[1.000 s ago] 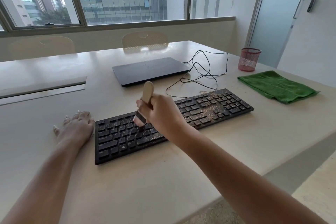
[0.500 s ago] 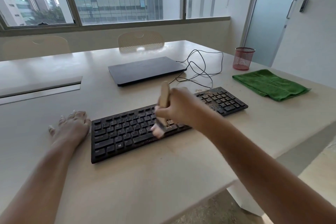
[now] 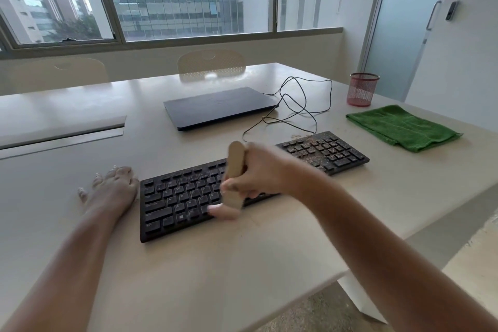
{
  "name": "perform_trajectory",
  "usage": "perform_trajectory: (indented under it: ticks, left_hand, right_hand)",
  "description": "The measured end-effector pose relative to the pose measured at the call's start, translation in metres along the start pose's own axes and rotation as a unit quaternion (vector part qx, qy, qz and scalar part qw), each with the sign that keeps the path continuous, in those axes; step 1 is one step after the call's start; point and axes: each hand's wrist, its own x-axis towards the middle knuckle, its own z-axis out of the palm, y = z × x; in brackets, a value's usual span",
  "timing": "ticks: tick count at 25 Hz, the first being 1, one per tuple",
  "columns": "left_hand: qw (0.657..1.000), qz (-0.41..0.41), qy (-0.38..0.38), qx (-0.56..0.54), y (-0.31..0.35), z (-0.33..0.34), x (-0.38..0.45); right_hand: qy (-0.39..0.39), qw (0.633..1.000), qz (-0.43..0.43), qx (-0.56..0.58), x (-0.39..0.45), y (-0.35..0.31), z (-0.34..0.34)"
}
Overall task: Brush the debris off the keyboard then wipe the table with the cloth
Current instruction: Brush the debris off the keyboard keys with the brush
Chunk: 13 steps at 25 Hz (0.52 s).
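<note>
Both hands work: right grip (image 3: 258,172) clasps brush (image 3: 235,170) at keyboard's (image 3: 175,197) front edge, left (image 3: 113,186) flat beside it.

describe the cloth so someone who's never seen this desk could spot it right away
Start at the long pale table and go to its far right corner. In front of the red mesh cup and right of the black keyboard lies the cloth, folded flat. It is the only green, soft thing there.
</note>
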Motion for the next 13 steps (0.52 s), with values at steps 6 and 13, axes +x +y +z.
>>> perform_trajectory:
  ticks: [6, 13]
  left_hand:
    - [1.000, 0.001, -0.004, 0.003, -0.002, -0.001, -0.001]
    - [1.000, -0.001, -0.001, -0.004, -0.001, 0.000, 0.001]
  right_hand:
    - [0.009, 0.992, -0.035, 0.117, -0.011, -0.016, 0.012]
    - [0.130, 0.991, -0.016, -0.013, -0.012, -0.012, -0.008]
